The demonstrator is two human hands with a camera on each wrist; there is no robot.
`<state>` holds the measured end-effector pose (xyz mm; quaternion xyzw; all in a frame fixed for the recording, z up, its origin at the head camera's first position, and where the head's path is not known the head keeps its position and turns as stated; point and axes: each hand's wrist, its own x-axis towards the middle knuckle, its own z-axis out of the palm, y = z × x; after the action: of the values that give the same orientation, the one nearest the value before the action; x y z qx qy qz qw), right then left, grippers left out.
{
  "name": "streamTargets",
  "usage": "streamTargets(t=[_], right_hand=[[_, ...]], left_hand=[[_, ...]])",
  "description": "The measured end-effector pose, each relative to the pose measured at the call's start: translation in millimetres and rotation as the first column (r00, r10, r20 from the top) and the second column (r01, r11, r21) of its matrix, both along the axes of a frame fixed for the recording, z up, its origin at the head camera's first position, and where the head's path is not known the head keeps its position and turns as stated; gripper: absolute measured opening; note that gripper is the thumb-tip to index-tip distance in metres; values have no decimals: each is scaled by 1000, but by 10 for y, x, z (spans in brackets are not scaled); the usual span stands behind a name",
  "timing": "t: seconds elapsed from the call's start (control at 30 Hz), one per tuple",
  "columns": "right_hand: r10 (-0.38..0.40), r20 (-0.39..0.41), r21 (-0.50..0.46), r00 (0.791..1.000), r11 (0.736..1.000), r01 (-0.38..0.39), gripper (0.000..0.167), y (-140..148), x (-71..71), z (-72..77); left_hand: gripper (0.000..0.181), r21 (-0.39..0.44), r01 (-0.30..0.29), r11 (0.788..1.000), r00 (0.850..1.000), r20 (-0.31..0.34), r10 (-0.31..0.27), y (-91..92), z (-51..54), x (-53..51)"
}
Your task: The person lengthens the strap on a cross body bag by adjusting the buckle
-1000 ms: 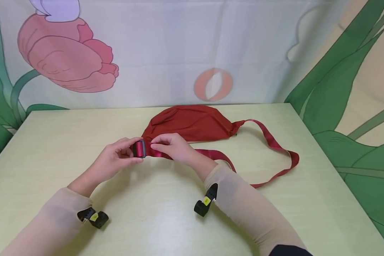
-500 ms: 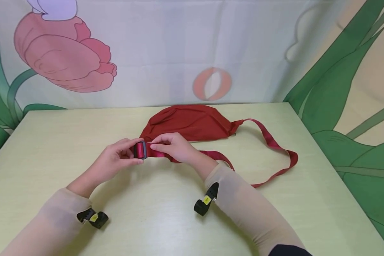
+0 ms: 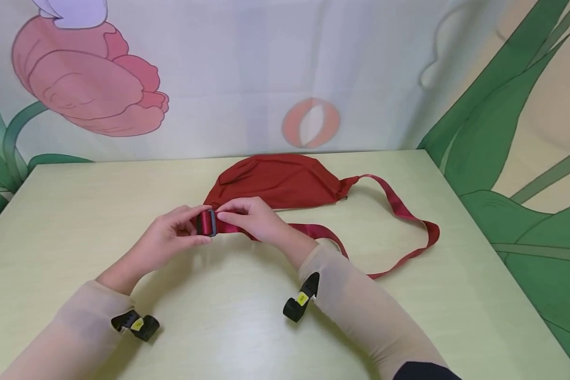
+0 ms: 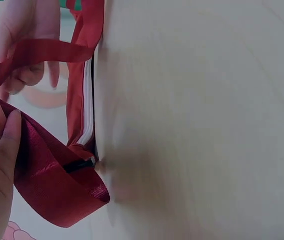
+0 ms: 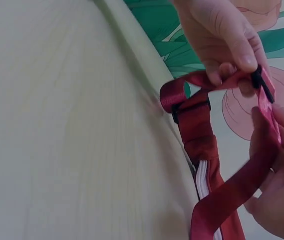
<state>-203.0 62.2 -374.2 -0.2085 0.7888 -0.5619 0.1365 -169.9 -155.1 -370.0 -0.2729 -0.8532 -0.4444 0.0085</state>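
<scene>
Red fabric waist bag (image 3: 277, 182) is lying at twelve o'clock on the table (image 3: 95, 211); left hand (image 3: 165, 236), half curled, is gripping a black rectangular buckle (image 3: 212, 222); right hand (image 3: 255, 219), nearly closed, is pinching a red webbing strap (image 3: 226, 227).

Red pouch (image 3: 275, 182), crimson strap (image 3: 313, 230), black buckle (image 5: 259, 81)

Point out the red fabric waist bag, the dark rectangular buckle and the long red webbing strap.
Red fabric waist bag (image 3: 275, 182): head view, middle of its body.
Dark rectangular buckle (image 3: 213, 222): head view, frame's right side as pictured.
Long red webbing strap (image 3: 399, 207): head view, upper stretch of its loose loop.
</scene>
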Motion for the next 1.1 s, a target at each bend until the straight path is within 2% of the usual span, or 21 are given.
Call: streamTargets(t=[0.23,0.5,0.63,0.77,0.9,1.0,1.1], right_hand=[[-2,2,-1,1000,1000,2,20,50,-68,-24],[-5,26,-25,1000,1000,6,20,17,-62,-33],[-23,37,-48,999,999,25,20,53,-67,-29],[-31,61,-64,998,997,35,21,72,-72,-31],[-18,117,-115,993,993,32,22,51,-57,-37],[-5,152,-153,988,988,28,23,27,-40,-51],[-8,152,-160,988,987,32,22,1,-28,-62]], left_hand=[[56,37,-47,998,996,74,44,-37,56,1],[55,34,-13,999,998,60,11,12,83,-56],[54,20,-27,999,998,55,26,14,102,-53],[52,17,-27,999,999,47,27,-15,78,-32],[52,17,-29,999,999,34,28,-39,50,-13],[52,18,-37,999,998,46,37,-50,46,-2],[52,18,-49,999,997,68,47,-56,44,3]])
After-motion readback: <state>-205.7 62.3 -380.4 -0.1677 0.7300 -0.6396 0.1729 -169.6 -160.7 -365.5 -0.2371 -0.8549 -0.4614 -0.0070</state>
